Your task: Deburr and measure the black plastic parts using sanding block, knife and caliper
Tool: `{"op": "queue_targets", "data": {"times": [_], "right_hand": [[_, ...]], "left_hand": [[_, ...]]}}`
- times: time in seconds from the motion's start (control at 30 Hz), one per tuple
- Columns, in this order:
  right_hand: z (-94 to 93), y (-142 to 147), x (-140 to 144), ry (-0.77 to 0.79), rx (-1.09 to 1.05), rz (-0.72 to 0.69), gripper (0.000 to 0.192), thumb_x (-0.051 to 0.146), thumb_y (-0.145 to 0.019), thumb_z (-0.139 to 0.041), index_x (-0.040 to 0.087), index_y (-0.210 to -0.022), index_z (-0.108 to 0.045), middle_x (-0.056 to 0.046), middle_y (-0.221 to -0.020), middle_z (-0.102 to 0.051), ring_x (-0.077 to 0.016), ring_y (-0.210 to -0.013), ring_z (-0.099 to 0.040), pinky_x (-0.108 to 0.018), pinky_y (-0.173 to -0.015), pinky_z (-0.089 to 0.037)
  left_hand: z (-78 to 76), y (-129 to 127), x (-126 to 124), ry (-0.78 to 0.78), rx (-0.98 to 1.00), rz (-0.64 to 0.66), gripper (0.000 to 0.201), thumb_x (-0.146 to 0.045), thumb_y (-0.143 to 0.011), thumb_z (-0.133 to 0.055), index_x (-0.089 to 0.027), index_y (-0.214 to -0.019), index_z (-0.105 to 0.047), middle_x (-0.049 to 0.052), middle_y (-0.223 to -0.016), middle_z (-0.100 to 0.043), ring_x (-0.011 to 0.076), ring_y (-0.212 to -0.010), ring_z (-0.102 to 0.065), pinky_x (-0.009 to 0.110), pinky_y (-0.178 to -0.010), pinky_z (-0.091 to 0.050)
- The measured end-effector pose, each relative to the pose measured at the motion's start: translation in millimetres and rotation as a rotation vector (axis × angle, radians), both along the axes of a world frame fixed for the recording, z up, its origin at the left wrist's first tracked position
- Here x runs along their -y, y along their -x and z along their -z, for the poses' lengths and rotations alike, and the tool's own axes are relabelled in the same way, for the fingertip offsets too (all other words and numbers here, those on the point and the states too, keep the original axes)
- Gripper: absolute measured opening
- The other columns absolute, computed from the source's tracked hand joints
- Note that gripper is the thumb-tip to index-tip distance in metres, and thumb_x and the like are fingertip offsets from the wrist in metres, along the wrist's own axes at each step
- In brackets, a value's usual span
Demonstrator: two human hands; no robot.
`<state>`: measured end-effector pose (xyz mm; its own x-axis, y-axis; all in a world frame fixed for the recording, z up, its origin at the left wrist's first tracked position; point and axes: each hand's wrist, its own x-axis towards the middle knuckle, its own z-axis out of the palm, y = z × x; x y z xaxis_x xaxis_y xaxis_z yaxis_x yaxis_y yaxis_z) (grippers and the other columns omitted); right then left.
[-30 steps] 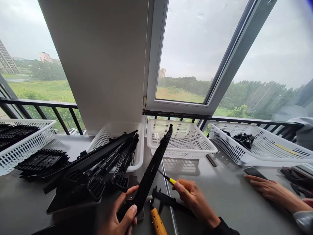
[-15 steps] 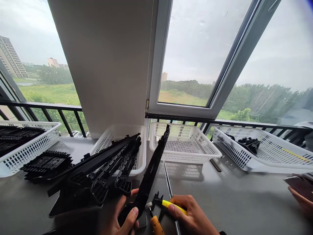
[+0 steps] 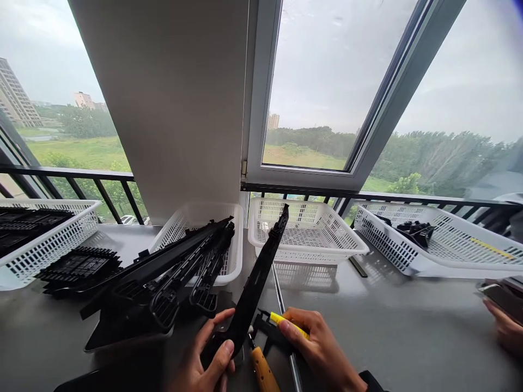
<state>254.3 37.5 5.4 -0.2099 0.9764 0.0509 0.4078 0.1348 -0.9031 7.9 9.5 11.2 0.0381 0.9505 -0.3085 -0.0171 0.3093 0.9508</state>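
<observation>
Head view: the left hand (image 3: 212, 356) pinches the broad lower end of a long black part (image 3: 256, 283) between thumb and fingers, toward the near edge of the grey worktop (image 3: 400, 332); the part slants up and away, its narrow tip in front of a white basket (image 3: 306, 255) at the far edge. The right hand (image 3: 321, 345) is closed around a yellow-handled tool (image 3: 288, 324), whose thin dark tip is just beside the part; whether the two touch cannot be told. A black caliper (image 3: 267, 329) and an orange-handled tool (image 3: 263, 370) lie between the hands. Left of them, several dark strips (image 3: 196, 256) have their far ends over a second basket (image 3: 236, 250) at the far edge. By the worktop's right edge, another person's hand (image 3: 506, 329) holds a dark flat object (image 3: 502, 298)
</observation>
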Motion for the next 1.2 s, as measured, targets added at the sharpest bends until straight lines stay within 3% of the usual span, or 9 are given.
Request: {"op": "queue_targets", "data": {"times": [0.23,0.5,0.67,0.83,0.93,1.2], "right_hand": [[2.5,-5,-6,0.030,-0.133,0.194,0.064,0.078,-0.098,-0.046,0.020,-0.075,-0.057,0.006,-0.063,-0.033,-0.0121,-0.057,-0.028,-0.028,-0.052,-0.021],[-12.8,-5,9,0.027,0.050,-0.099,0.062,0.071,-0.102,-0.047,0.020,-0.067,-0.050,0.003,-0.068,-0.038,-0.0136,-0.064,-0.036,-0.030,-0.059,-0.023],[-8.2,1,12,0.059,0.062,-0.133,0.062,0.072,-0.102,-0.045,0.021,-0.067,-0.045,0.004,-0.068,-0.037,-0.0137,-0.064,-0.036,-0.030,-0.059,-0.023],[-3.4,7,13,0.084,0.005,-0.131,0.062,0.074,-0.104,-0.039,0.022,-0.069,-0.040,0.004,-0.066,-0.036,-0.0134,-0.062,-0.032,-0.029,-0.058,-0.023],[1.6,11,14,0.099,-0.040,-0.122,0.062,0.074,-0.104,-0.039,0.022,-0.070,-0.042,0.004,-0.066,-0.039,-0.0133,-0.061,-0.034,-0.029,-0.057,-0.025],[11.7,18,17,0.136,-0.127,-0.088,0.063,0.078,-0.102,-0.040,0.022,-0.072,-0.045,0.005,-0.066,-0.036,-0.0127,-0.059,-0.031,-0.027,-0.054,-0.025]], "left_hand": [[-4.9,-1,6,-0.128,-0.022,0.000,0.063,-0.071,-0.087,-0.071,-0.025,-0.127,-0.057,-0.003,-0.071,-0.072,0.0131,-0.046,-0.053,0.029,-0.052,-0.048],[-5.6,-2,2,-0.188,0.104,-0.011,0.047,-0.067,-0.092,-0.069,-0.025,-0.110,-0.057,-0.003,-0.074,-0.072,0.0118,-0.050,-0.052,0.028,-0.055,-0.044],[1.0,2,-1,-0.213,0.131,-0.024,0.050,-0.071,-0.092,-0.066,-0.026,-0.110,-0.054,-0.002,-0.083,-0.070,0.0105,-0.051,-0.051,0.026,-0.052,-0.043],[4.7,1,3,-0.193,0.136,0.147,0.056,-0.073,-0.096,-0.059,-0.026,-0.123,-0.048,-0.006,-0.068,-0.061,0.0136,-0.054,-0.050,0.028,-0.056,-0.044],[6.7,0,6,-0.184,0.152,0.224,0.061,-0.076,-0.096,-0.055,-0.025,-0.127,-0.043,-0.007,-0.070,-0.059,0.0137,-0.057,-0.049,0.029,-0.061,-0.044],[11.6,1,4,-0.183,0.151,0.218,0.057,-0.072,-0.098,-0.055,-0.027,-0.127,-0.038,-0.008,-0.069,-0.058,0.0145,-0.059,-0.049,0.031,-0.065,-0.043]]}}
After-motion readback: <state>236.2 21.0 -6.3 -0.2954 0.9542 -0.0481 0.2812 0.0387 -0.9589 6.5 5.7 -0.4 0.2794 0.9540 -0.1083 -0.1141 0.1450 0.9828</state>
